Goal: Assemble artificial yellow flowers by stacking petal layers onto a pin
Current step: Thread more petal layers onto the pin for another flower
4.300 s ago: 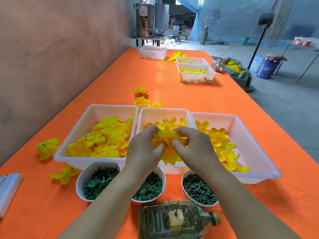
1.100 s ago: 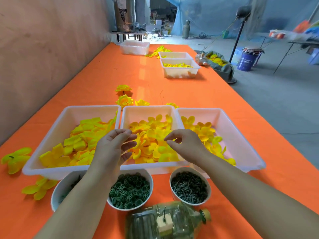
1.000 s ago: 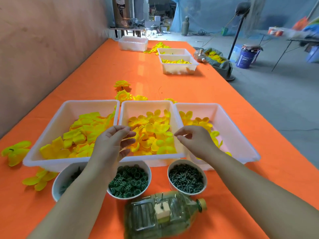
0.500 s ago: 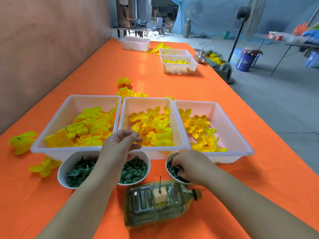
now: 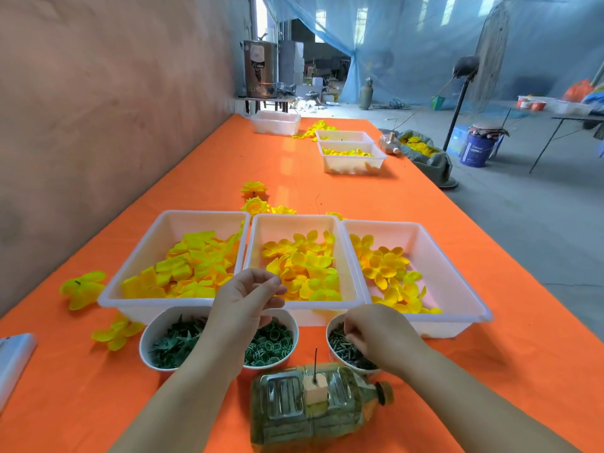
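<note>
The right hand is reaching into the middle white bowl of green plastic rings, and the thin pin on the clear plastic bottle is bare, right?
Wrong bowl: the head view shows the right hand reaching into the right-hand white bowl of dark pins, not the middle white bowl of green plastic rings. The thin pin on the clear plastic bottle is indeed bare.

Three trays [image 5: 304, 223] behind bowls [image 5: 157, 325] (bottle [image 5: 294, 416] nearest).

The right hand [image 5: 380, 335] had its fingertips buried in the bowl of dark pins [image 5: 328, 336], hiding whether they pinched one, the left forearm [image 5: 202, 361] masked part of the green-ring bowl [image 5: 296, 335], and a white object [image 5: 14, 358] was cut by the left edge.
</note>
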